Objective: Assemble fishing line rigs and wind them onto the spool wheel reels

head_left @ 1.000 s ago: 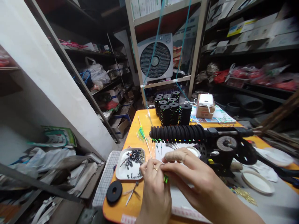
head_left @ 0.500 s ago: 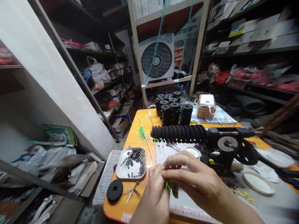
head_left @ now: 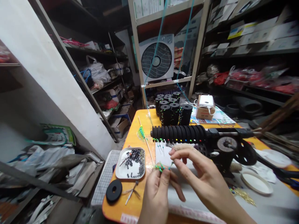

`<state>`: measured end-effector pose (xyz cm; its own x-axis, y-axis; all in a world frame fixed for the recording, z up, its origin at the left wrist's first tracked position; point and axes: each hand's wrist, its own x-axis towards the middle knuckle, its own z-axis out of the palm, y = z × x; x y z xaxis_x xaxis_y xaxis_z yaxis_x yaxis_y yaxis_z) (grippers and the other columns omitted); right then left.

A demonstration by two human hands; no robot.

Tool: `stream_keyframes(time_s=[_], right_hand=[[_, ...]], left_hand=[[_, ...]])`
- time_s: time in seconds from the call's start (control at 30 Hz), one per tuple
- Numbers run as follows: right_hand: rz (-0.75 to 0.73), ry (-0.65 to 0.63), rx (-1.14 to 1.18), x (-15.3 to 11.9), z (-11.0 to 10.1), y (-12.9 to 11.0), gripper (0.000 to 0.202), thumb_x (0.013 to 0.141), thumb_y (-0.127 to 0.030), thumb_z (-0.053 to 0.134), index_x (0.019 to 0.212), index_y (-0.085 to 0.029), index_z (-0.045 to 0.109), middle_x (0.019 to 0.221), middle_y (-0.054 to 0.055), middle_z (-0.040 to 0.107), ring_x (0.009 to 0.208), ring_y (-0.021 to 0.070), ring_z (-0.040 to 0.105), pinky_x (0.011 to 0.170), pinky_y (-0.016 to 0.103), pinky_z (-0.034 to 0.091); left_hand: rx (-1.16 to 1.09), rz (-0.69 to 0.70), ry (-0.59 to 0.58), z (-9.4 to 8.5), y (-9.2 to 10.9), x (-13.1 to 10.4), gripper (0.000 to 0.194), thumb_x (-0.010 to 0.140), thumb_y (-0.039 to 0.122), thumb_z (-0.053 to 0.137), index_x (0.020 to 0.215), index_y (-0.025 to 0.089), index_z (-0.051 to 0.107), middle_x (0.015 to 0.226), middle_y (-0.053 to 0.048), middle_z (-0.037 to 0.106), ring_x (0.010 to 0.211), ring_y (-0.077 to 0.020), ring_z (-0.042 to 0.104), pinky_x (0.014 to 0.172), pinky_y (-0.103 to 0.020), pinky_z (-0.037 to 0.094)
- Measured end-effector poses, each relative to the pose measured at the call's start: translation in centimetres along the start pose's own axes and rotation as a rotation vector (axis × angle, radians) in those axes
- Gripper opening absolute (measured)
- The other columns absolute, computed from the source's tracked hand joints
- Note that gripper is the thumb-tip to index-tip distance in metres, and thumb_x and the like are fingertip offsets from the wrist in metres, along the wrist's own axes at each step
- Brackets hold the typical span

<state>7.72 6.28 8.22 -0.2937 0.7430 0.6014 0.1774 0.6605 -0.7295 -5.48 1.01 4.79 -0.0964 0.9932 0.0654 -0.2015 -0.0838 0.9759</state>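
My left hand (head_left: 158,185) is closed on a bunch of small green and blue beaded pieces (head_left: 160,167), which stick out above the thumb and index finger. Just to its right, my right hand (head_left: 192,165) pinches a small green piece (head_left: 172,163) between thumb and fingertips; one finger has a tan wrap. Beyond both hands lies a black ridged roller (head_left: 178,133) with coloured beads along its lower edge and green strands hanging at its left end. A thin stick (head_left: 147,144) with green pieces tied on it lies left of the roller.
A white tray (head_left: 119,172) of black and metallic bits sits on the orange table (head_left: 133,137), near a black disc (head_left: 114,190). Several black spools (head_left: 174,113) stand at the back beside a small box (head_left: 205,112). Gold pieces (head_left: 244,196) and a round lid (head_left: 256,183) lie at right.
My hands have come slightly apart. The green and blue bunch now shows in my left hand, and my right fingers have lifted away with a small green piece.
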Motion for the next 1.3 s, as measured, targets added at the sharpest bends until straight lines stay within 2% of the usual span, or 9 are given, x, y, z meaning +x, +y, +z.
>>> stream_keyframes(time_s=[0.07,0.2,0.3,0.37,0.53,0.7,1.3], right_hand=[[-0.077,0.073,-0.122,0.5,-0.3,0.3,0.012,0.094,-0.021,0.056,0.104,-0.025,0.061,0.11,0.005,0.063,0.108,0.0171,0.06,0.09,0.029,0.05],[-0.282,0.219,-0.481,1.8,-1.0,1.5,0.027,0.093,-0.019,0.056,0.12,-0.019,0.059,0.121,0.01,0.062,0.119,0.0236,0.055,0.104,0.041,0.042],[-0.331,0.195,-0.692,2.6,-1.1,2.7,0.037,0.095,-0.023,0.052,0.132,-0.014,0.053,0.133,0.013,0.059,0.127,0.0282,0.05,0.111,0.049,0.034],[-0.323,0.172,-0.765,2.8,-0.9,3.4,0.042,0.096,-0.024,0.051,0.136,-0.013,0.05,0.137,0.014,0.057,0.13,0.0288,0.048,0.114,0.051,0.031],[-0.324,0.177,-0.802,2.6,-0.7,3.9,0.044,0.095,-0.026,0.053,0.137,-0.013,0.049,0.138,0.013,0.057,0.129,0.028,0.048,0.115,0.049,0.03],[-0.331,0.175,-0.798,2.6,-0.8,3.9,0.044,0.095,-0.024,0.053,0.137,-0.011,0.05,0.138,0.013,0.057,0.13,0.0277,0.048,0.115,0.048,0.03],[-0.327,0.182,-0.794,2.6,-0.7,4.2,0.045,0.095,-0.024,0.054,0.138,-0.013,0.05,0.138,0.012,0.057,0.131,0.0262,0.047,0.116,0.046,0.028]], left_hand=[[-0.015,0.006,0.028,0.1,-0.1,0.3,0.041,0.096,0.053,0.047,0.083,0.016,0.057,0.059,-0.001,0.067,0.051,-0.0141,0.061,0.064,-0.028,0.046],[-0.005,0.033,0.112,0.3,-0.1,1.3,0.043,0.096,0.056,0.045,0.085,0.017,0.058,0.052,0.001,0.065,0.056,-0.0138,0.061,0.072,-0.028,0.045],[0.045,0.074,0.157,0.5,-0.1,2.4,0.043,0.096,0.056,0.044,0.087,0.016,0.059,0.055,0.0,0.066,0.059,-0.0145,0.061,0.072,-0.028,0.045],[0.15,0.127,0.167,0.5,-0.1,3.3,0.043,0.097,0.055,0.042,0.089,0.016,0.06,0.059,-0.002,0.067,0.062,-0.0159,0.061,0.072,-0.03,0.045],[0.436,0.242,0.191,0.2,-0.3,5.1,0.044,0.1,0.052,0.036,0.089,0.018,0.062,0.064,-0.005,0.068,0.069,-0.019,0.058,0.071,-0.032,0.043],[0.441,0.249,0.21,0.1,-0.8,5.6,0.043,0.099,0.052,0.037,0.089,0.018,0.062,0.062,-0.004,0.068,0.064,-0.0182,0.057,0.068,-0.031,0.044],[0.435,0.351,0.28,0.2,-1.6,5.0,0.041,0.099,0.052,0.039,0.085,0.02,0.062,0.062,-0.003,0.068,0.059,-0.0175,0.058,0.064,-0.032,0.046]])
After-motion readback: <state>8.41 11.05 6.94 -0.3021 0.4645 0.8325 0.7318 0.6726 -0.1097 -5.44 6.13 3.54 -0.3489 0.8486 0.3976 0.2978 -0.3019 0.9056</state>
